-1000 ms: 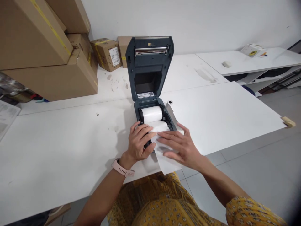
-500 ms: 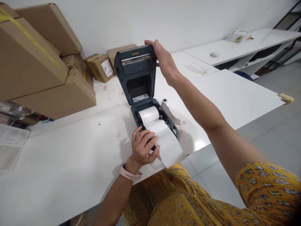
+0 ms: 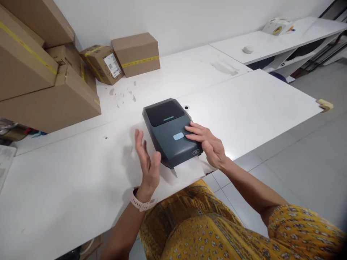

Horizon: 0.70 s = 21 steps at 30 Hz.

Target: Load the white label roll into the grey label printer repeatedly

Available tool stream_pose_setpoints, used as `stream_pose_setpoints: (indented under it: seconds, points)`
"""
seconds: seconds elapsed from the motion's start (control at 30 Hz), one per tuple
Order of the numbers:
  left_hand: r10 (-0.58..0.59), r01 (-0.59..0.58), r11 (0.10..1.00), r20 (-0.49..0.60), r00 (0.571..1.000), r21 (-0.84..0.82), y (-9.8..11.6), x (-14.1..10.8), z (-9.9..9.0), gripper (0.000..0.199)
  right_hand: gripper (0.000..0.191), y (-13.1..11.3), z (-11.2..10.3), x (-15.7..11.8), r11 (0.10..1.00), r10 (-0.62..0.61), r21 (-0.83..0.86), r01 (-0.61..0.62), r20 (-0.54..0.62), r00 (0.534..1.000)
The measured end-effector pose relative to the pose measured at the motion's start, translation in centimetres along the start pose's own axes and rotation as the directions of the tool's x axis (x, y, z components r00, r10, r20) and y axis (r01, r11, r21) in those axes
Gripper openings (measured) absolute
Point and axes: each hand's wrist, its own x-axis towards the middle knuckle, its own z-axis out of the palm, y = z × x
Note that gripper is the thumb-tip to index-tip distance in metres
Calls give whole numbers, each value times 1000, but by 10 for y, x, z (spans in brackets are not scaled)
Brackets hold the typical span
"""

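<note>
One printer (image 3: 165, 144), dark grey with its lid down, sits on the white table (image 3: 67, 180) close to the front edge, directly before the person. Its top has a black panel (image 3: 162, 112) towards the back and a light blue rectangle (image 3: 178, 136) nearer the front. White paper (image 3: 191, 171) sticks out from under the front end and reaches towards the table edge. The right hand (image 3: 213, 148) lies on the right side of the lid, fingers extended and loose, their tips beside the blue rectangle, grasping nothing. The left hand (image 3: 150, 173) is raised at the printer's left side, fingers released and spread from the thumb, holding nothing; whether the thumb touches the casing, I cannot tell. A pink watch strap (image 3: 141, 205) circles the left wrist. Just beyond the printer's right side, the end of a small paper roll (image 3: 187, 107) shows. Cardboard boxes (image 3: 48, 97) are stacked at the left, and a taped box (image 3: 137, 54) stands by the wall.
</note>
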Motion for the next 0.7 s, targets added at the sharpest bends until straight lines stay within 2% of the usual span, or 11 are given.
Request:
stream_pose_setpoints:
  seconds: [0.07, 0.13, 0.17, 0.27, 0.37, 0.43, 0.53, 0.7]
  points:
    - [-244, 264, 956, 154, 957, -126, 1, 0, 4, 75, 35, 1, 3, 0, 991, 105, 86, -102, -32, 994]
    - [-357, 404, 894, 238, 903, -194, 1, 1, 4, 86, 32, 5, 4, 3, 955, 231, 195, -222, -28, 972]
    - [-378, 433, 876, 255, 890, -213, 2, 2, 3, 91, 41, 8, 4, 4, 923, 295, 258, -284, -3, 956]
    - [-374, 436, 871, 272, 887, -226, 5, 6, 1, 100, 77, 18, 3, 1, 766, 467, 422, -485, 154, 871]
    - [-348, 414, 886, 289, 892, -211, 8, 8, 1, 98, 88, 24, 3, -5, 626, 555, 478, -616, 283, 782]
    - [-338, 402, 891, 284, 897, -211, 10, 7, 2, 95, 90, 25, 4, -8, 589, 577, 485, -647, 309, 756]
    - [-320, 381, 897, 265, 910, -224, 11, 7, 5, 93, 91, 26, 7, -9, 591, 582, 491, -639, 290, 760]
    - [-289, 347, 911, 257, 922, -221, 9, 15, 7, 95, 87, 26, 10, -9, 651, 530, 499, -571, 240, 813]
